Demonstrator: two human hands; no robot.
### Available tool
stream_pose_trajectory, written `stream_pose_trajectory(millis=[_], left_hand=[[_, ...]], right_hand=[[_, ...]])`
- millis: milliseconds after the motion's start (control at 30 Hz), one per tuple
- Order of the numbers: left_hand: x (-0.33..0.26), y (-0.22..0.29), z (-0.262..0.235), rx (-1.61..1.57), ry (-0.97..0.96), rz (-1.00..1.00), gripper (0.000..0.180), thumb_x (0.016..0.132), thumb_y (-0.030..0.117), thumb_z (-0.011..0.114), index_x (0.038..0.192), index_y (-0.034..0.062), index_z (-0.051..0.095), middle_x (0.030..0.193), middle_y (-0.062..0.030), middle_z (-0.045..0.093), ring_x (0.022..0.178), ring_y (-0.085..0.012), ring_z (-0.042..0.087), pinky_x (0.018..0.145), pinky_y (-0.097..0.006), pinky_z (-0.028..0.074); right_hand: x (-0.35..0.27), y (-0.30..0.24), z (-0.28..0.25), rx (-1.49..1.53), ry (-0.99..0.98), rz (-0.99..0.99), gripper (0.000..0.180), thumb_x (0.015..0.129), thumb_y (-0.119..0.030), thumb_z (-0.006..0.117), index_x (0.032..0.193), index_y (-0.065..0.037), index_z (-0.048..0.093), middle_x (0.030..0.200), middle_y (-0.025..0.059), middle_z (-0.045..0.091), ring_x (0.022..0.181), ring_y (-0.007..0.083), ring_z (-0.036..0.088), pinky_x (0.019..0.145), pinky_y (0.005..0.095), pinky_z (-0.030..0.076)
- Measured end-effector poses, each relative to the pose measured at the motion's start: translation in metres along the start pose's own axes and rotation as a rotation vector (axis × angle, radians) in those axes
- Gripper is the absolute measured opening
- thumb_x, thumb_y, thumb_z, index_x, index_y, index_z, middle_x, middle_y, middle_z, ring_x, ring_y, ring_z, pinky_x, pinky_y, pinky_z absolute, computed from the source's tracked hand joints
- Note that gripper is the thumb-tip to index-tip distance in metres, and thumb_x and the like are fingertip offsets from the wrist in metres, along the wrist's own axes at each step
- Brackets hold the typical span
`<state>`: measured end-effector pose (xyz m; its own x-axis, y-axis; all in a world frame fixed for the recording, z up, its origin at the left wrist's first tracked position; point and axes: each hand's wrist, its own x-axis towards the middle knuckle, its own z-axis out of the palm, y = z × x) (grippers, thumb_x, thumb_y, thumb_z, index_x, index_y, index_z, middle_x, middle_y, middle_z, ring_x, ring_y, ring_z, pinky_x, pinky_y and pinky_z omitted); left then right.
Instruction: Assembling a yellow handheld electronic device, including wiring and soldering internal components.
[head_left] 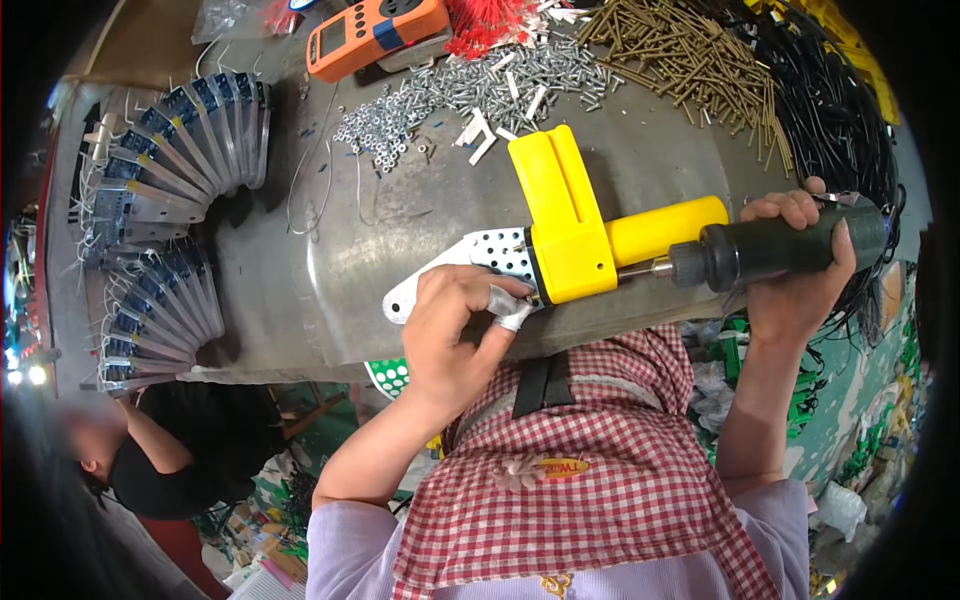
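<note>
A yellow plastic tool body (570, 225) with a perforated metal plate (480, 260) lies at the near edge of the metal worktable (300, 230), where the left hand (455, 325) pinches the plate end with curled fingers, one fingertip taped. The right hand (800, 255) wraps tightly around a dark green electric screwdriver (780, 245), its bit touching the yellow body's side. Beyond lie loose silver screws (470, 90), brass-coloured pins (680, 55), an orange meter (375, 32) and fanned rows of metal plates (170, 160).

The scene is evenly and brightly lit from above; soft glare is seen on the metal tabletop (400, 230). Edges are bent and darkened by fisheye distortion, with slight blur there.
</note>
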<state>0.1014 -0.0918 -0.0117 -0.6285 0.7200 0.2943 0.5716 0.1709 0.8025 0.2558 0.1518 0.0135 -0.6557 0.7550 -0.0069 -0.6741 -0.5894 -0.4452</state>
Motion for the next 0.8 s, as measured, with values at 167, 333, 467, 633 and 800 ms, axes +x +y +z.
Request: stream_pose_trajectory(millis=[167, 333, 467, 633, 800], left_hand=[[0.0009, -0.0011, -0.0018, -0.007, 0.001, 0.025, 0.024, 0.067, -0.002, 0.07, 0.08, 0.0071, 0.052, 0.085, -0.0044, 0.068, 0.081, -0.0228, 0.058, 0.077, -0.033, 0.042], [-0.0005, -0.0001, -0.0024, 0.029, -0.008, 0.011, 0.023, 0.068, -0.002, 0.07, 0.08, 0.007, 0.052, 0.085, -0.0043, 0.068, 0.082, -0.0228, 0.058, 0.076, -0.033, 0.043], [0.0002, 0.0016, -0.0025, 0.0, -0.002, 0.001, 0.022, 0.068, -0.002, 0.07, 0.079, 0.0065, 0.053, 0.085, -0.0047, 0.068, 0.081, -0.0226, 0.058, 0.075, -0.033, 0.043], [0.0, -0.0016, -0.0025, -0.047, 0.015, -0.007, 0.022, 0.068, -0.003, 0.07, 0.079, 0.0058, 0.054, 0.085, -0.0058, 0.067, 0.081, -0.0227, 0.058, 0.075, -0.033, 0.043], [0.0004, -0.001, -0.003, -0.052, 0.021, -0.051, 0.026, 0.064, -0.002, 0.071, 0.082, 0.0051, 0.055, 0.085, -0.0071, 0.062, 0.081, -0.0248, 0.056, 0.074, -0.034, 0.043]], right_hand=[[-0.0008, 0.0015, 0.0029, -0.039, 0.032, -0.016, 0.038, 0.086, -0.022, 0.054, 0.117, -0.004, 0.041, 0.088, 0.0026, 0.045, 0.087, 0.0145, 0.047, 0.094, 0.0356, 0.037], [-0.0011, 0.0025, 0.0004, -0.055, 0.021, -0.016, 0.038, 0.086, -0.023, 0.053, 0.118, -0.005, 0.04, 0.089, 0.0025, 0.045, 0.087, 0.0143, 0.047, 0.094, 0.0357, 0.037], [-0.0005, 0.0024, -0.0021, -0.033, 0.002, -0.004, 0.038, 0.086, -0.024, 0.053, 0.117, -0.005, 0.04, 0.089, 0.0023, 0.045, 0.088, 0.0143, 0.047, 0.094, 0.0357, 0.037], [-0.0002, 0.0033, -0.0022, -0.039, 0.006, 0.002, 0.038, 0.086, -0.024, 0.054, 0.116, -0.006, 0.04, 0.09, 0.0023, 0.045, 0.088, 0.0145, 0.047, 0.094, 0.036, 0.036], [-0.0007, 0.0044, -0.0003, -0.072, 0.061, -0.009, 0.038, 0.086, -0.023, 0.054, 0.117, -0.006, 0.041, 0.09, 0.0023, 0.045, 0.088, 0.0149, 0.048, 0.093, 0.0365, 0.037]])
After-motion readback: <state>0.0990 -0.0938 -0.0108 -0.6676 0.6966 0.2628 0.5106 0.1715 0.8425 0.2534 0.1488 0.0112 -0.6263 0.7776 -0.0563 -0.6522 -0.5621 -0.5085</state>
